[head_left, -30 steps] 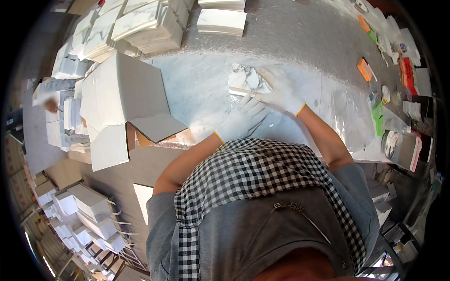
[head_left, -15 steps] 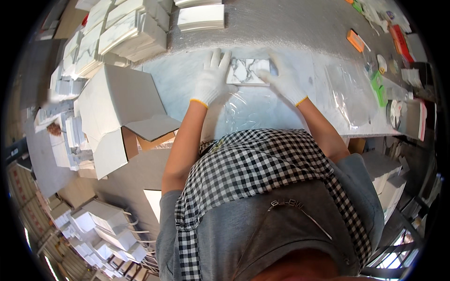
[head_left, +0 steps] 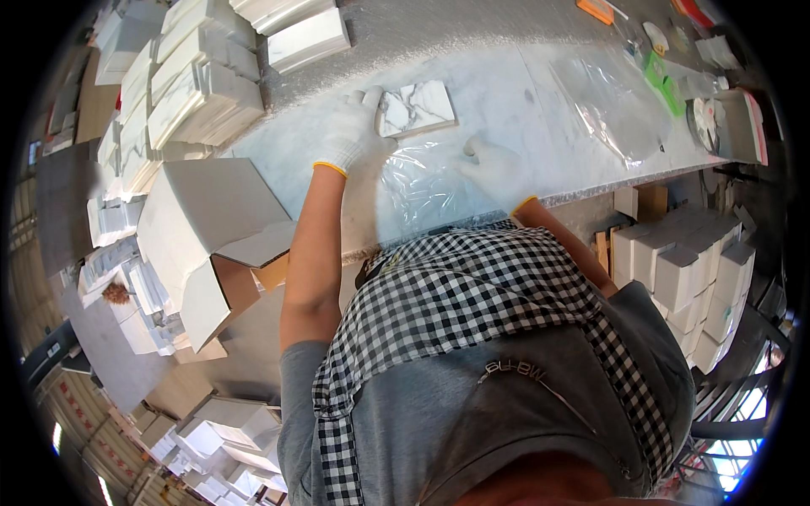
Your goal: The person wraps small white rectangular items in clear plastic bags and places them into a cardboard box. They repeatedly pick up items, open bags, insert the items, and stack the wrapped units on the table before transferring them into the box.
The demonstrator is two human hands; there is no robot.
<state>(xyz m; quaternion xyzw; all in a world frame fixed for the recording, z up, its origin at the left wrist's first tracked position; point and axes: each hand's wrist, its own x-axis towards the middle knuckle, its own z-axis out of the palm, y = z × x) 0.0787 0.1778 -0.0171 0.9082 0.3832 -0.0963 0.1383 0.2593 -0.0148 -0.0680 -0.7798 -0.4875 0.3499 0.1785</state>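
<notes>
White gloves with yellow cuffs cover both my hands. A small stack of white, grey-veined marble-look tiles (head_left: 418, 110) lies on the worktable. My left hand (head_left: 356, 126) rests against the stack's left side, fingers stretched and thumb near its front corner. In front of the tiles, a clear plastic bag (head_left: 419, 181) is spread flat. My right hand (head_left: 494, 166) is at the bag's right edge, nearer to me than the tiles. Its thumb and fingers are curled together and appear to pinch the film, though the fingertips are hard to make out.
An open white cardboard box (head_left: 215, 202) stands at the left. Tall tile stacks (head_left: 198, 97) rise behind it, with another tile stack (head_left: 308, 40) at the back. More clear plastic bags (head_left: 603, 105) and a green holder (head_left: 664, 84) lie right. White boxes (head_left: 683, 274) are piled below the table's right side.
My right hand has left the tiles' right side and moved toward me to the plastic bag's edge, its fingers curling. My left hand stays beside the tiles. The view has turned.
</notes>
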